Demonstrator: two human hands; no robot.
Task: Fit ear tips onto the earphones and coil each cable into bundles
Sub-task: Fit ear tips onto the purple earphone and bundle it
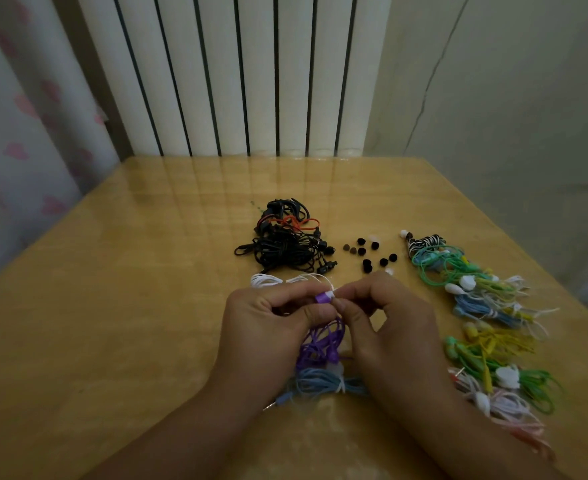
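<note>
Head view looks down on a glossy wooden table [112,306] with both hands meeting near its middle. Nearest, at 6 o'clock from the hands, a light blue cable bundle [320,382] lies on the table between the two wrists, and a loose purple cable [320,344] hangs just above it. The left hand [268,323] has its fingers curled round a purple earbud [322,297], pinching it between thumb and forefinger. The right hand [386,320] pinches narrowly at the white end of that earbud; whatever it holds there is too small to make out. At 3 to 5 o'clock from the hands, a row of colored earphone bundles [486,327] in green, yellow, blue, white and pink runs along the table's right side, with a black-and-white striped bundle [424,242] at its far end. Just behind the left hand, at 11 o'clock, a white cable [272,280] lies on the table. Farther out at 12 o'clock sit scattered black ear tips [372,254], loose on the tabletop and not in any container. At 11 o'clock from them lies a tangled pile of black earphones [285,244] with an orange cable [296,221] through it. Beyond the table's far edge stands a white ribbed radiator [233,71], with a curtain [19,133] printed with pink hearts at 9 o'clock.
</note>
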